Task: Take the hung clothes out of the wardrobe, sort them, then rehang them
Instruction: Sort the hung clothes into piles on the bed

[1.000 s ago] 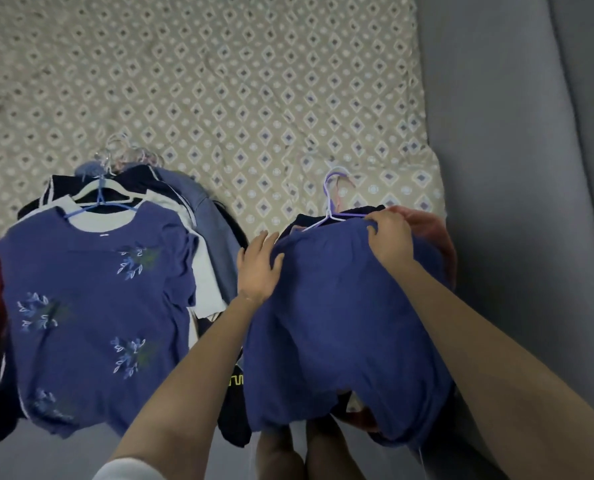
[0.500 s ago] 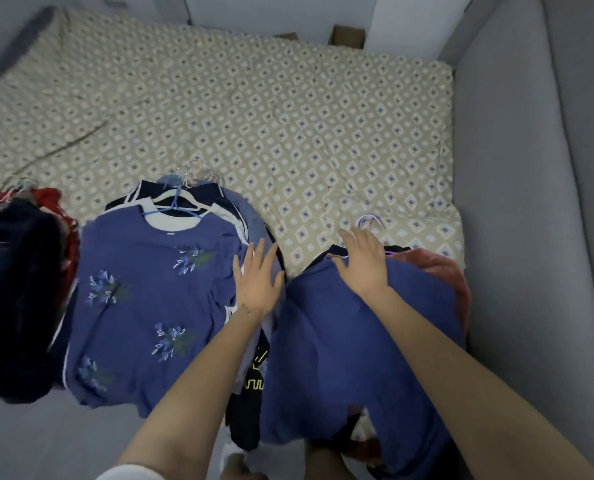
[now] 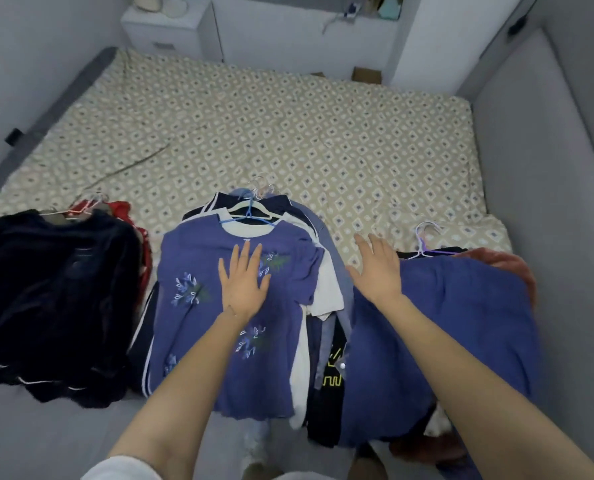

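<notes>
Sorting stage: three stacks along the near edge of the patterned bed sheet (image 3: 288, 126). My left hand (image 3: 243, 285) lies flat, fingers straight and spread, on the chest of the floral T-shirt (image 3: 191, 258), which tops the middle stack on its blue hanger (image 3: 250, 216). My right hand (image 3: 380, 271) is open too, fingers fanned, at the upper left corner of the plain blue garment (image 3: 462, 306) that tops the right stack; whether the palm presses the cloth or hovers just over it I cannot tell. Neither hand holds anything. A dark knit (image 3: 56, 278) covers the left stack, with red cloth (image 3: 122, 209) showing beneath it. The clothes lie on the sheet, hangers in place, hooks pointing away from me.

To do this step well, I judge: smooth each top garment from collar to hem with a flat palm, so that nothing bunches; keep the stacks apart, since the white shirt (image 3: 326, 285) and the black piece with yellow print (image 3: 333, 372) under the floral T-shirt spill toward the right stack; square the hooks, such as the purple hanger (image 3: 423, 242), so that each stack can be lifted in one grasp for rehanging. The hems reach past the sheet's near edge, so a careless push may drag a stack off
</notes>
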{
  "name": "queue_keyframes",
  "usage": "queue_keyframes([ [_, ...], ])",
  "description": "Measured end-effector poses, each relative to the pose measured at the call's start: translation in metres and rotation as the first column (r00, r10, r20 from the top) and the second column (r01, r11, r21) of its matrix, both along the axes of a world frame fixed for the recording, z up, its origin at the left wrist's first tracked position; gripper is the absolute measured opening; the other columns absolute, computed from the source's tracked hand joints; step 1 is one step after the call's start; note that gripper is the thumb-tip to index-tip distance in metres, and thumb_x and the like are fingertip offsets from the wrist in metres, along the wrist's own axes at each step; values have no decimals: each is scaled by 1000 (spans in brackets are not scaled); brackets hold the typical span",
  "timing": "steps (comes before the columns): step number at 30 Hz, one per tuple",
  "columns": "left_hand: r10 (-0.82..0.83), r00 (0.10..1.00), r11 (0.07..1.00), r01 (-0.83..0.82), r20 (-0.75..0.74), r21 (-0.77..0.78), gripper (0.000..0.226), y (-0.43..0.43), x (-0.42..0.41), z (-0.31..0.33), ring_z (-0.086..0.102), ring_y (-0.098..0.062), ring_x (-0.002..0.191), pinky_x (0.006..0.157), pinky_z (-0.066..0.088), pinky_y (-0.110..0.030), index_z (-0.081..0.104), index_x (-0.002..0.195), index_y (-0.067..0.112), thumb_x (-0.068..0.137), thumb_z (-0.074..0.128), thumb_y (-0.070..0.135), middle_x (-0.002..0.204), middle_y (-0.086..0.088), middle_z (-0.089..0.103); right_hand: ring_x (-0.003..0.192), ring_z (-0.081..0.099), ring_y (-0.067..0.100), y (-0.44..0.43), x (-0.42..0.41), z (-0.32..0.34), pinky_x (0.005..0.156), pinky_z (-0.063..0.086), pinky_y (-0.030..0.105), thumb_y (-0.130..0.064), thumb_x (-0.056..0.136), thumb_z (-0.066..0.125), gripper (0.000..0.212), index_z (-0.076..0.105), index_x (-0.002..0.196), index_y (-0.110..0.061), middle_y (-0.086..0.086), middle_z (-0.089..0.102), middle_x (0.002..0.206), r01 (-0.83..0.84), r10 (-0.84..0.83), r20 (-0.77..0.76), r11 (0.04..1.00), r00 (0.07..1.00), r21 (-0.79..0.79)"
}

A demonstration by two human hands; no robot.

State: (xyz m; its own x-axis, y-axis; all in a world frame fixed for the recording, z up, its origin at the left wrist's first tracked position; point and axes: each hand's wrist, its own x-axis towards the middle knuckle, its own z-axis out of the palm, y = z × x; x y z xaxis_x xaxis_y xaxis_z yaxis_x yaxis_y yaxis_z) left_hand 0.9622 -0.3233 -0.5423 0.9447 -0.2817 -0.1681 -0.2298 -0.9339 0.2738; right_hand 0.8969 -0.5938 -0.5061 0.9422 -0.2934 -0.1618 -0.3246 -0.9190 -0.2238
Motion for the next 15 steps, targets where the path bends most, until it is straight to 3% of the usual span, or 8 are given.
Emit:
queue_keyframes([
  [8,60,998,997,-59,19,-46,67,127,33,15,-1,-21,153,121,-5,-52,16,158,24,101,48,39,166,0,6,144,24,33,121,13,9,116,21,47,-40,94,58,75,21,155,-21,14,25,157,-26,27,-32,998,999,49],
  [15,162,987,982,-163,-14,-99,69,168,51,10,0,-20,153,119,-5,-50,15,158,22,100,49,37,166,-1,5,150,8,30,166,30,2,121,11,45,-41,97,54,76,10,157,-26,10,11,163,-59,65,-68,995,996,79],
])
